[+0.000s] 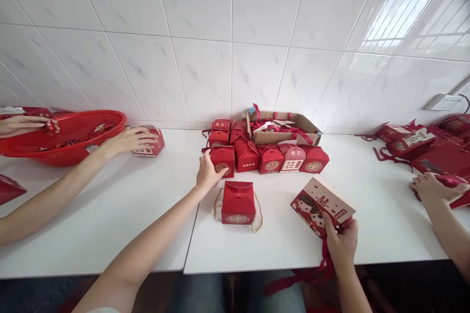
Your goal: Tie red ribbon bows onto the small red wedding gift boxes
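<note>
My left hand (206, 174) reaches forward and grips a small red gift box (222, 160) at the left end of a row of red boxes (271, 158). My right hand (341, 241) is closed on the lower corner of a flat red and tan box with cartoon figures (321, 207), tilted above the table, with red ribbon (318, 269) trailing below it. A red box with rope handles (238, 202) stands on the white table (121, 215) between my hands.
A cardboard tray (283, 128) with ribbons sits behind the boxes by the tiled wall. At left, another person's hands touch a red basket (64, 137) and a red box (149, 141). At right, another person's hand (432, 187) rests by a pile of flat red boxes (422, 144).
</note>
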Demonstrator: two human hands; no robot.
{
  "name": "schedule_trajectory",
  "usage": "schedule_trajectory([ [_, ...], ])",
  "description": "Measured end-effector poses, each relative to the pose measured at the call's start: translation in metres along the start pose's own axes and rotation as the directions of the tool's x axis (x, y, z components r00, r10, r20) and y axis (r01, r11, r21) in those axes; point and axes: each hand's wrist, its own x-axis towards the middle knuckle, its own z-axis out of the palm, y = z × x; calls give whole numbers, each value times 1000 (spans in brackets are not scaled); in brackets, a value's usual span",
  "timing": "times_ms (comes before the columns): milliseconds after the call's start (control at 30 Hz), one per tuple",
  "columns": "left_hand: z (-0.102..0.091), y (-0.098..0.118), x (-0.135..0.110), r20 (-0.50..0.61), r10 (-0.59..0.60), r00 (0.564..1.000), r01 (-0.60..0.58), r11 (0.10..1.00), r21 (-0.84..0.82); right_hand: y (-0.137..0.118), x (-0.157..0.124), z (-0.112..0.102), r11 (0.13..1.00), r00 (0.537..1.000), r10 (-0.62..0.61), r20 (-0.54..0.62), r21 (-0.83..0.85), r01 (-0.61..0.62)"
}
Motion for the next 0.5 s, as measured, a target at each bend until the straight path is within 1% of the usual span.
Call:
schedule_trajectory([
  [67,5,-4,7,-18,23,1000,-23,999,-42,0,-1,0,1000,1000,5,2,14,-5],
  [167,13,-14,14,-3,78,997,-77,987,-138,-2,0,0,1000,1000,22,-13,2,-22],
  [233,14,-24,14,9,100,995,-96,980,-174,-3,0,0,999,999,34,-16,-11,-34],
  [267,13,-29,13,-3,91,996,-90,981,-172,-4,0,-1,999,999,35,-15,-15,-36],
  [333,7,-42,9,-78,31,996,-42,989,-139,-5,0,-1,999,999,34,-12,-22,-34],
  [400,-2,-58,2,-198,-77,977,58,993,-101,-5,-1,-1,999,999,32,-12,-32,-32],
  [433,-7,-66,-1,-256,-143,956,124,988,-88,-5,-1,-2,999,1000,28,-11,-38,-28],
  [500,-20,-81,-7,-344,-275,898,264,961,-78,-5,-2,-2,999,1000,16,-7,-49,-16],
])
